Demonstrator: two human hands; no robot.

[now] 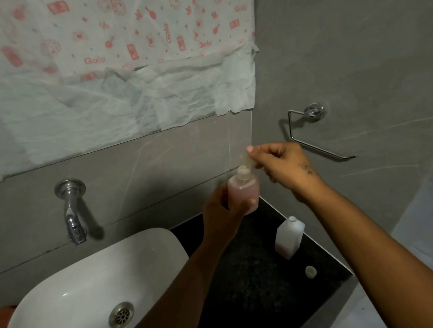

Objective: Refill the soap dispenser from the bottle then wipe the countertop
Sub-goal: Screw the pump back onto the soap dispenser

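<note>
My left hand (pixel 221 210) grips the clear soap dispenser (pixel 243 191), which is filled with pink liquid and held upright above the black countertop (pixel 251 280). My right hand (pixel 281 163) pinches the dispenser's clear pump head (pixel 244 162) at the top. The white refill bottle (pixel 288 237) stands open on the countertop to the right, with a little pink liquid at its bottom. Its small cap (pixel 310 271) lies loose in front of it.
A white basin (pixel 84 292) with a metal drain (pixel 121 314) sits to the left, under a chrome tap (pixel 72 213) on the grey tiled wall. A chrome towel ring (pixel 313 132) is fixed to the right wall. Printed sheets (pixel 109 68) cover the mirror above.
</note>
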